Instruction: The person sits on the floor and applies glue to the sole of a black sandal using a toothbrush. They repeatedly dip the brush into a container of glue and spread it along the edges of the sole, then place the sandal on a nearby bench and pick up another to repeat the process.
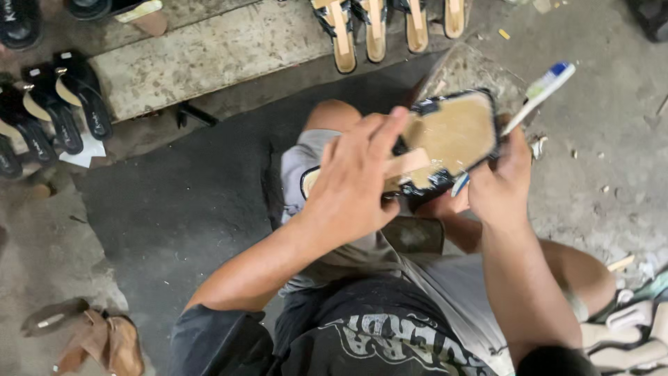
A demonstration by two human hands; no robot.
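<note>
Left hand point(351, 184): closed over sandal point(445, 139), steadying | right hand point(497, 184): pinching toothbrush point(536, 94), 1 o'clock | bristles probably at sole edge; stroke lightly.

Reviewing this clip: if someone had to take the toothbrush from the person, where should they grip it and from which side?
Probably the free handle end of the toothbrush, approached from the upper right. That end sticks out clear above the right hand, while the lower end is tucked between that hand and the sandal sole, which the left hand covers.
</note>
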